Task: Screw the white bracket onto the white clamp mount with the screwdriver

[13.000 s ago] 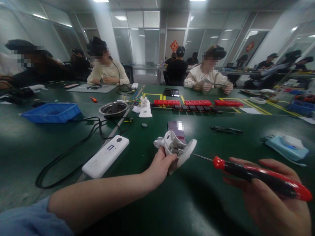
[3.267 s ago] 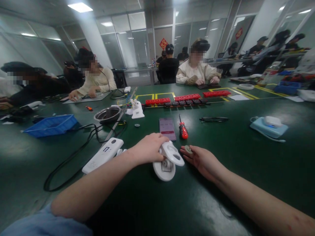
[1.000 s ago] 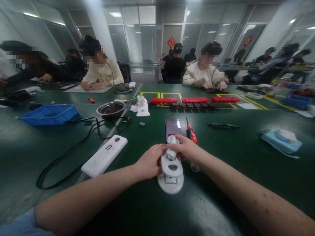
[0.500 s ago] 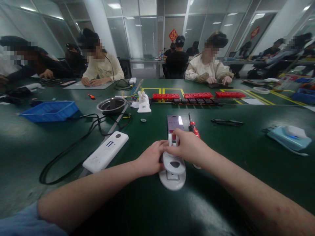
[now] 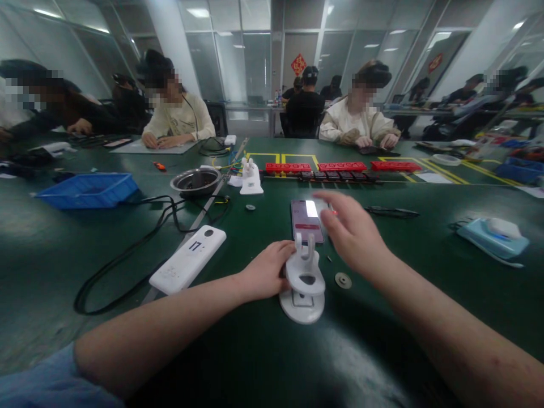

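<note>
My left hand (image 5: pixel 267 271) grips the left side of a white plastic stand (image 5: pixel 302 310) with an oval base, a ring-like middle and two upright prongs on top. My right hand (image 5: pixel 355 232) is off the stand, its fingers apart and reaching forward over a screwdriver, of which only a bit of red (image 5: pixel 334 212) shows. Just beyond the prongs lies a phone (image 5: pixel 301 214) with its screen lit. A small round grey disc (image 5: pixel 343 280) rests to the right of the stand, and a tiny metal piece (image 5: pixel 328 259), perhaps a screw, is near it.
Left of my arm lie a white power bank (image 5: pixel 189 260) and a black cable (image 5: pixel 80 292). Farther off are a blue tray (image 5: pixel 89 192), a metal bowl (image 5: pixel 175 187), another white stand (image 5: pixel 251 178) and red strips (image 5: pixel 288 168). Tweezers (image 5: pixel 393 212) and a light-blue object (image 5: pixel 493 241) lie right. Co-workers sit opposite.
My right hand has let go of the stand's prongs and moved up and right, over the screwdriver. The disc now shows fully. My left hand stays on the stand.
</note>
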Motion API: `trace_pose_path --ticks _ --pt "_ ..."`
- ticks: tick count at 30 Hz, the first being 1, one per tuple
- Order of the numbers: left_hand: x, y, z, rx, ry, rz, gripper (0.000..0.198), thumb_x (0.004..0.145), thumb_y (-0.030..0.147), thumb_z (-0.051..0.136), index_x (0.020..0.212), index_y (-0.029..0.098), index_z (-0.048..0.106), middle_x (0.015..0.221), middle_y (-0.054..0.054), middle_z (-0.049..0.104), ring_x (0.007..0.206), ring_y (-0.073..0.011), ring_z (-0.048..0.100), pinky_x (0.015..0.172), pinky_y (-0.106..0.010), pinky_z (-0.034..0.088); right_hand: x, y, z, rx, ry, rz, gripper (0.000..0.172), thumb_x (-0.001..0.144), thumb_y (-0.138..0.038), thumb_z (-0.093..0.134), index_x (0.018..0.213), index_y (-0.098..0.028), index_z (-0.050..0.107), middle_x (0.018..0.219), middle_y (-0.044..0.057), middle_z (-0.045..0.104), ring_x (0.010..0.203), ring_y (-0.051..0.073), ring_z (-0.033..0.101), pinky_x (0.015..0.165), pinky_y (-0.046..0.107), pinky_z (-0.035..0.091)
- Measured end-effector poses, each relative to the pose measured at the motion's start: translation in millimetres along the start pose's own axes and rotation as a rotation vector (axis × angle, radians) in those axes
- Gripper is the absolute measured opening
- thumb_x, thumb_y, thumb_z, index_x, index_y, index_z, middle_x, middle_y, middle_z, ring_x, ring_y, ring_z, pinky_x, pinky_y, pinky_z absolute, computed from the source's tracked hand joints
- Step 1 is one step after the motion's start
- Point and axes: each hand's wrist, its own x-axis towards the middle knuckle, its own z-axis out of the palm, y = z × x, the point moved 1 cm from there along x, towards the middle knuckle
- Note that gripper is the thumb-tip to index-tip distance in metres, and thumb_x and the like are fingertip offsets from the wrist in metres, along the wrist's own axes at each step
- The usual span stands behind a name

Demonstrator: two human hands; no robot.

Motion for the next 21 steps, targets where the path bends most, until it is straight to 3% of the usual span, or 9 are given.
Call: trace_pose_path --ticks 2,5,7,10,12,15,17,21 --pt "-0.6 -1.7 1.8 0.037 0.021 0.035 0.062 0.063 0.025 0.066 0.119 0.019 0.041 0.122 -0.009 0.044 0.112 -0.0264 0.040 0.096 -0.041 0.032 0.6 -3.7 8.0 0.056 -0.005 -0.090 0.042 0.090 -0.037 0.022 0.108 -0.021 0.056 0.113 0.007 0.056 0.106 0.020 0.049 0.089 0.038 0.037" --pt "-0.8 -2.5 2.6 0.029 0.038 0.064 0.055 0.065 0.025 0.064 0.116 0.018 0.043 0.117 -0.008 0.048 0.110 -0.0255 0.042 0.094 -0.040 0.035 -0.5 -8.9 20.8 0.029 -0.208 -0.217 0.039 0.088 -0.034 0.029 0.112 -0.017 0.055 0.123 0.009 0.049 0.117 0.024 0.040 0.097 0.047 0.026" --pt "-0.5 -1.6 1.6 0.021 0.034 0.073 0.057 0.065 0.025 0.064 0.118 0.020 0.042 0.119 -0.008 0.047 0.112 -0.0252 0.041 0.096 -0.040 0.033 0.7 -4.9 16.4 0.042 -0.184 -0.218 0.040 0.089 -0.035 0.028 0.113 -0.018 0.054 0.124 0.008 0.048 0.119 0.025 0.037 0.097 0.050 0.023" --pt "-0.5 0.0 -0.7 0.022 0.006 0.038 0.062 0.065 0.026 0.065 0.120 0.021 0.039 0.122 -0.008 0.044 0.113 -0.0257 0.040 0.097 -0.041 0.032 1.2 14.7 -7.1 0.019 -0.046 -0.002 0.036 0.086 -0.038 0.031 0.099 -0.017 0.058 0.102 0.008 0.060 0.098 0.022 0.052 0.082 0.039 0.040" --pt "-1.1 0.5 -2.1 0.019 0.000 0.007 0.061 0.065 0.026 0.065 0.120 0.022 0.040 0.124 -0.009 0.043 0.114 -0.0266 0.039 0.097 -0.043 0.031 -6.2 31.0 -19.2 -0.077 -0.203 0.210 0.031 0.082 -0.042 0.039 0.084 -0.018 0.058 0.081 0.006 0.061 0.075 0.019 0.057 0.063 0.032 0.043" --pt "-1.4 0.6 -4.4 0.050 0.020 -0.025 0.062 0.062 0.027 0.067 0.119 0.023 0.042 0.126 -0.009 0.041 0.115 -0.0286 0.037 0.096 -0.045 0.029 -30.6 49.2 -17.0 -0.213 -0.608 0.419 0.031 0.074 -0.048 0.048 0.081 -0.019 0.057 0.073 0.005 0.060 0.062 0.019 0.056 0.050 0.028 0.039" --pt "-0.7 0.6 -6.6 0.083 0.015 -0.038 0.062 0.061 0.029 0.068 0.118 0.023 0.044 0.123 -0.009 0.043 0.112 -0.0285 0.040 0.094 -0.044 0.031 -47.8 55.1 -6.4 -0.246 -0.689 0.466 0.029 0.075 -0.045 0.049 0.083 -0.018 0.056 0.076 0.007 0.060 0.065 0.020 0.057 0.051 0.028 0.039" --pt "1.2 3.0 -12.4 0.132 0.015 -0.045 0.061 0.060 0.041 0.068 0.113 0.020 0.049 0.112 -0.008 0.052 0.101 -0.0265 0.047 0.089 -0.042 0.035 -63.6 54.8 9.4 -0.110 -0.718 0.421 0.020 0.078 -0.034 0.046 0.078 -0.017 0.055 0.077 0.007 0.060 0.064 0.017 0.055 0.053 0.027 0.040"
